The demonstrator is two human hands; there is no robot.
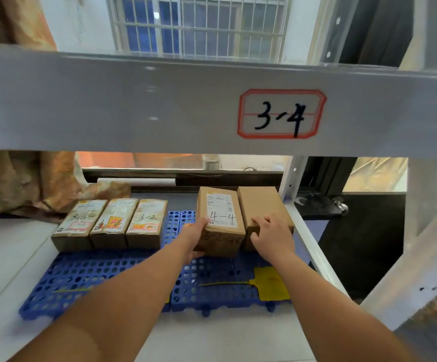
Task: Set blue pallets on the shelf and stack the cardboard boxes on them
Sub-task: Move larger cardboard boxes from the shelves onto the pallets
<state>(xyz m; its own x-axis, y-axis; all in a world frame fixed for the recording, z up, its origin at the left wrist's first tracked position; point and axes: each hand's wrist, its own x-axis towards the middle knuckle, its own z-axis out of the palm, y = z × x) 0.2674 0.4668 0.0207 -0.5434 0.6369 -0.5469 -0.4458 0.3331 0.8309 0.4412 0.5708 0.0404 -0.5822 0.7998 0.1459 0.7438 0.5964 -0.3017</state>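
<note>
2 blue perforated plastic pallets [220, 280] lie side by side on the grey metal shelf [11, 257]. The left hand [195, 232] grips the brown cardboard box marked 4-4 [221, 218] on the right pallet. The right hand [272, 237] grips the plain brown cardboard box [261, 202] touching it. 3 labelled cardboard boxes [110, 223] stand on the left pallet.

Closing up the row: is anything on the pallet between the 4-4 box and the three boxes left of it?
Only the left hand gripping the 4-4 box; otherwise bare blue pallet shows in that gap.
</note>
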